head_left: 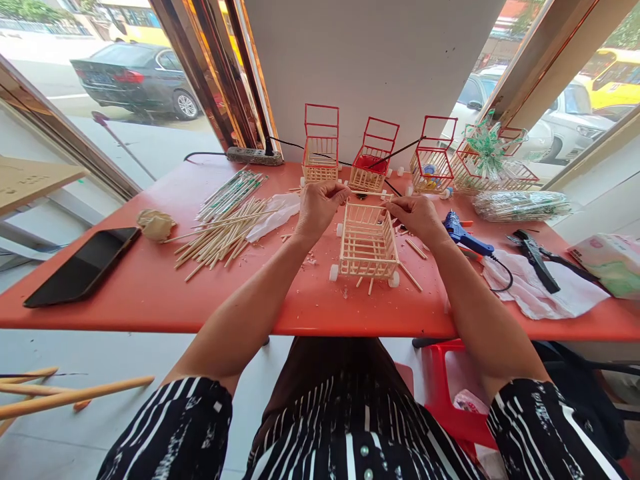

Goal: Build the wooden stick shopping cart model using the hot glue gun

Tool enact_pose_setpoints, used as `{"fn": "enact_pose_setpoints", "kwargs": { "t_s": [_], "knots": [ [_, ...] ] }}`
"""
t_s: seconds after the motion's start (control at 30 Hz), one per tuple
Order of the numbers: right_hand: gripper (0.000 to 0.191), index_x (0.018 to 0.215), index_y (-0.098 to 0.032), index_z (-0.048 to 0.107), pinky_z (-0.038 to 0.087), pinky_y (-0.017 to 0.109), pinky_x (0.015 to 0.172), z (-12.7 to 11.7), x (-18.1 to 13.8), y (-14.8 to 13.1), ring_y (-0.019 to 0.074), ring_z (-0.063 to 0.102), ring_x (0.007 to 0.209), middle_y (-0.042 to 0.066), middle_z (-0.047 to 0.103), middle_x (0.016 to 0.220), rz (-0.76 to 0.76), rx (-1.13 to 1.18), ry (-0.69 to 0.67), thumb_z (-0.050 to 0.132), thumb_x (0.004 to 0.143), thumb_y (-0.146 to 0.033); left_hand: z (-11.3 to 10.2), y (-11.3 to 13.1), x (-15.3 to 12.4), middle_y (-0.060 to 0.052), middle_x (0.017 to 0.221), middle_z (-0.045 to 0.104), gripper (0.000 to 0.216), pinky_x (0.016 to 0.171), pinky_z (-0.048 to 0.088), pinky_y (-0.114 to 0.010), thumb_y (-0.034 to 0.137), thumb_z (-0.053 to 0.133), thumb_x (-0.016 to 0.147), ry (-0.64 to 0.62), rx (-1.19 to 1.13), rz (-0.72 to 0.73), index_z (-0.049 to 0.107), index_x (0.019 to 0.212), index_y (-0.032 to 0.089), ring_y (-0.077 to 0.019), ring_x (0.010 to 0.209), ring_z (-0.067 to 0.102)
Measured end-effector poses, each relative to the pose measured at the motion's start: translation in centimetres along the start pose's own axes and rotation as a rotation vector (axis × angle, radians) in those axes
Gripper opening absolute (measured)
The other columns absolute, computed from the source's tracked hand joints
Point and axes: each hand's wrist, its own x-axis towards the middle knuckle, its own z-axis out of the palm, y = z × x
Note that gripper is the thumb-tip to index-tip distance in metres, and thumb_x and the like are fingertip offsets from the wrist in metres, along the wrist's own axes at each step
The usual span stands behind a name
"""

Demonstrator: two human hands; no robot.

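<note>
A small cart (369, 243) made of pale wooden sticks stands on the red table, with white wheels at its lower corners. Just beyond its far edge, a thin wooden stick (369, 193) runs crosswise between my two hands. The stick's left end is in the pinched fingers of my left hand (320, 208). At the other end my right hand (419, 217) is closed in a pinch, close to the cart's far right corner. Whether the right fingertips grip the stick or the cart's rim is hard to make out. Short stick pieces and crumbs lie around the cart.
Several carts with red handles, one a red-framed cart (320, 157), stand along the wall. Loose sticks (220, 237) and a phone (83, 267) lie left. To the right are a blue glue gun (465, 235), black cutters (535, 260), a white cloth (575, 293) and a tissue pack (610, 263).
</note>
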Motion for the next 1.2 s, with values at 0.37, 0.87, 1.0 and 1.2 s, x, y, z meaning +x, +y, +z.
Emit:
{"fn": "enact_pose_setpoints", "kwargs": {
  "t_s": [0.37, 0.87, 1.0, 1.2],
  "knots": [
    [0.026, 0.093, -0.016, 0.086, 0.056, 0.025, 0.063, 0.3, 0.6, 1.4, 0.0204, 0.078, 0.073, 0.005, 0.082, 0.079, -0.031, -0.056, 0.03, 0.076, 0.096, -0.04, 0.3, 0.0, 0.0, 0.001, 0.065, 0.072, 0.018, 0.064, 0.052, -0.024, 0.014, 0.074, 0.085, 0.023, 0.029, -0.035, 0.075, 0.067, 0.017, -0.0118, 0.061, 0.064],
    [0.028, 0.098, -0.014, 0.088, 0.054, 0.028, 0.063, 0.1, 0.5, 1.0, 0.0229, 0.077, 0.075, 0.006, 0.08, 0.077, -0.033, -0.171, 0.071, 0.069, 0.097, -0.036, -0.3, 0.0, 0.0, -0.001, 0.065, 0.071, 0.022, 0.063, 0.062, -0.022, 0.027, 0.083, 0.083, -0.065, -0.244, -0.13, 0.075, 0.066, 0.016, -0.0104, 0.06, 0.067],
    [0.029, 0.099, -0.016, 0.088, 0.057, 0.028, 0.067, 0.2, 0.5, 1.1, 0.0232, 0.078, 0.079, 0.007, 0.082, 0.081, -0.039, -0.147, 0.062, 0.069, 0.097, -0.037, -0.4, 0.3, 0.0, 0.0, 0.065, 0.072, 0.01, 0.061, 0.062, -0.02, 0.019, 0.083, 0.081, -0.053, -0.226, -0.13, 0.079, 0.074, 0.015, -0.0093, 0.06, 0.066],
    [0.03, 0.099, -0.016, 0.088, 0.056, 0.027, 0.069, 0.3, 0.5, 1.1, 0.0217, 0.078, 0.079, 0.006, 0.083, 0.083, -0.04, -0.162, 0.053, 0.068, 0.098, -0.037, 0.0, 0.4, -0.2, -0.001, 0.066, 0.071, 0.009, 0.055, 0.058, -0.017, 0.019, 0.078, 0.082, -0.029, -0.15, -0.108, 0.079, 0.074, 0.015, -0.0104, 0.061, 0.066]
  ]
}}
